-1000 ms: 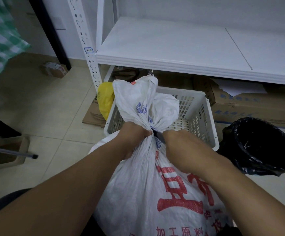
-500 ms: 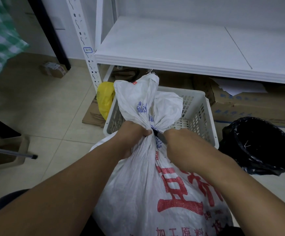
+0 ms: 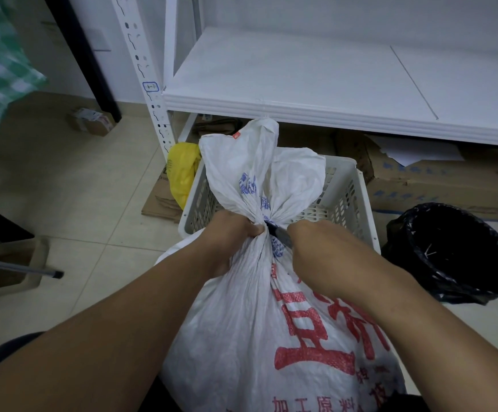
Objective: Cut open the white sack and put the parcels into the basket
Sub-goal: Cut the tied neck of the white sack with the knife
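Observation:
A full white woven sack [image 3: 241, 322] with red print stands upright in front of me, its neck tied shut and the loose top flaring above the knot. My left hand [image 3: 229, 236] grips the neck just below the tie. My right hand [image 3: 322, 254] is closed around a dark cutter [image 3: 280, 234], whose tip rests against the tie at the neck. Behind the sack sits a white slotted plastic basket [image 3: 348, 200]; its inside is mostly hidden by the sack. No parcels are visible.
A white metal shelf [image 3: 301, 78] hangs over the basket. A bin lined with a black bag [image 3: 455, 251] stands at the right. Cardboard boxes [image 3: 438, 185] lie under the shelf, a yellow bag [image 3: 182, 171] left of the basket, a dustpan [image 3: 7, 266] at far left.
The hands stay at the sack's neck. My right hand has shifted slightly with the cutter against the tie. The view has drifted a little.

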